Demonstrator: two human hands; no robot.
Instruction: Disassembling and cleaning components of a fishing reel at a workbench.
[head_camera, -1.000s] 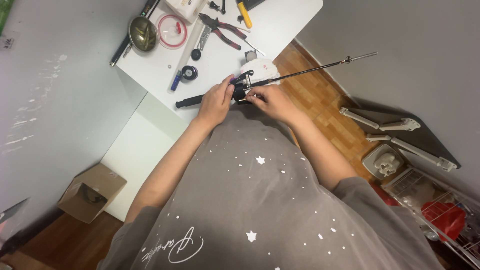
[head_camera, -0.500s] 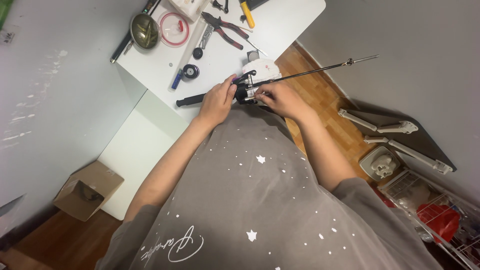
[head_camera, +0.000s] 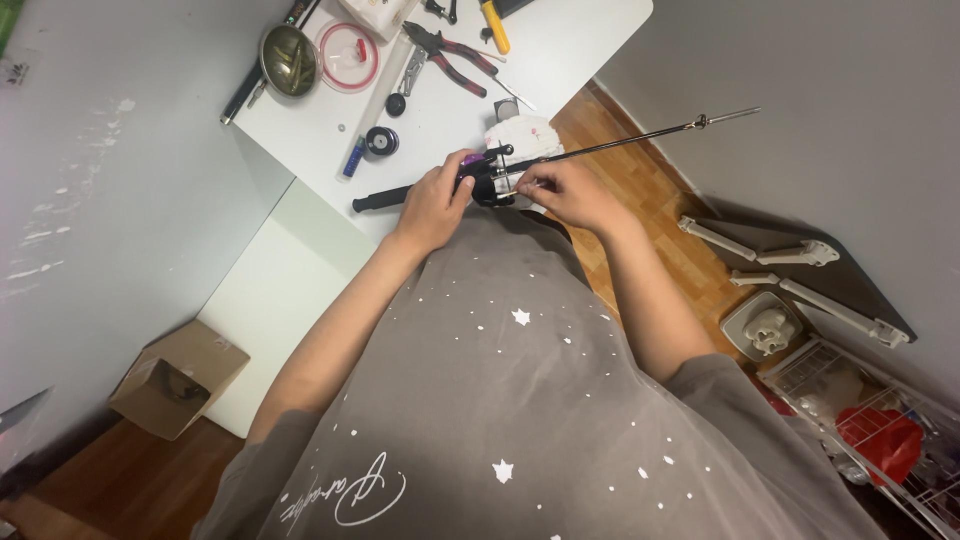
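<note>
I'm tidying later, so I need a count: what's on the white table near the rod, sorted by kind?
Fishing rod with reel, held by left hand and right hand: 1
Pliers: 1
Round metal bowl: 1
Pink-rimmed round lid: 1
Small black spool: 1
Yellow-handled tool: 1
Total: 6

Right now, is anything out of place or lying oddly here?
Yes. The rod sticks out far past the table edge, over the floor. An open cardboard box lies tipped on its side on the floor by the table.
</note>
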